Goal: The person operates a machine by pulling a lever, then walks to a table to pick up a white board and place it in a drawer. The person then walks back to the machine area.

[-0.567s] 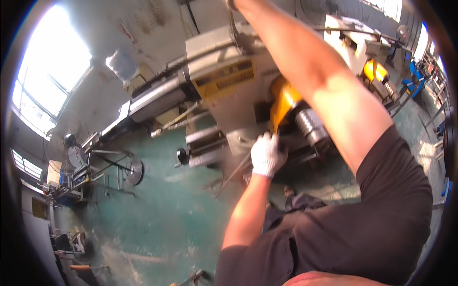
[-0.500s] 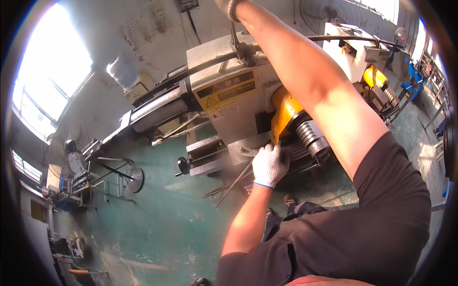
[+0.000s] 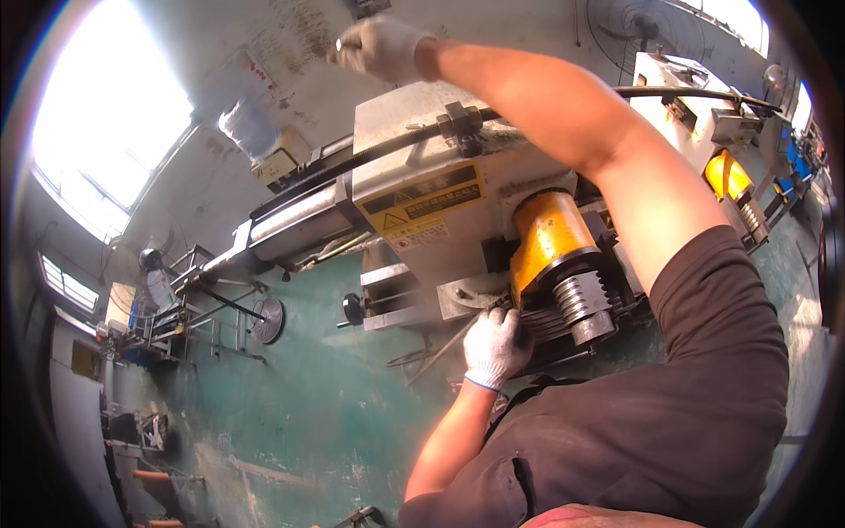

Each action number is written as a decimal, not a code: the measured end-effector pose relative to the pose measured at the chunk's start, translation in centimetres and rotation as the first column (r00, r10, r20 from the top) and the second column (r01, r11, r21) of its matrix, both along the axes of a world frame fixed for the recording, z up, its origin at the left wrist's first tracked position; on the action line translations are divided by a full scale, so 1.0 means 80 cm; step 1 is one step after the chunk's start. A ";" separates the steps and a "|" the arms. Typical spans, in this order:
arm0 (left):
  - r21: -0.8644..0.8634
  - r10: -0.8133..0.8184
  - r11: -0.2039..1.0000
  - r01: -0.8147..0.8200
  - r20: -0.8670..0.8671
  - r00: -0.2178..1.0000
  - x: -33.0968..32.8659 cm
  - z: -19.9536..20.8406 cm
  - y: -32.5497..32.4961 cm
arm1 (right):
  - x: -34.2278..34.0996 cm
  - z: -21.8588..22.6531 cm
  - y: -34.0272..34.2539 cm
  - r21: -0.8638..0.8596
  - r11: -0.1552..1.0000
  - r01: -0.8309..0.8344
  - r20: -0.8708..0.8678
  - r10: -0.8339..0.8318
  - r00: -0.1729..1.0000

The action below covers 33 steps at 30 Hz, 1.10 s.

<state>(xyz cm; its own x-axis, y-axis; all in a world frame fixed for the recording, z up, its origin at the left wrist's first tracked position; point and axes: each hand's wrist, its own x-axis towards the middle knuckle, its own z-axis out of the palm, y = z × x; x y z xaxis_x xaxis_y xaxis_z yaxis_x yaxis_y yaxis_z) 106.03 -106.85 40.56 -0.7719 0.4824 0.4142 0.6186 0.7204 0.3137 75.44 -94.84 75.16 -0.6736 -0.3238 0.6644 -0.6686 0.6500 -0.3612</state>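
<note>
My right hand (image 3: 380, 49), in a pale work glove, is raised at the far side, above and left of a dark clamp block (image 3: 460, 125) on a long black bar. Its fingers are curled closed, with a small bright spot at their tip; what they hold is not clear. My left hand (image 3: 497, 341), in a white knit glove, is closed just below the yellow guard (image 3: 554, 236) of a grey machine (image 3: 422, 176). Its fingertips are partly hidden there. Beside the guard a ridged metal spindle (image 3: 584, 304) points towards me.
A cylinder (image 3: 299, 211) runs left from the machine, and a black hand knob (image 3: 353, 308) sticks out low. Behind on the right stands a similar machine (image 3: 673, 110) with a yellow guard. A metal stand (image 3: 220, 321) is on the green floor to the left.
The view has shifted. My right hand has come lower and left into view, away from the clamp block; the upright lever seen under it earlier no longer shows. My left hand stays by the guard.
</note>
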 end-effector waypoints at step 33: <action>0.417 -0.286 0.904 0.097 0.419 0.862 0.193 0.046 0.082 | 0.683 -0.368 0.175 -0.632 0.639 0.439 0.725 0.285 0.628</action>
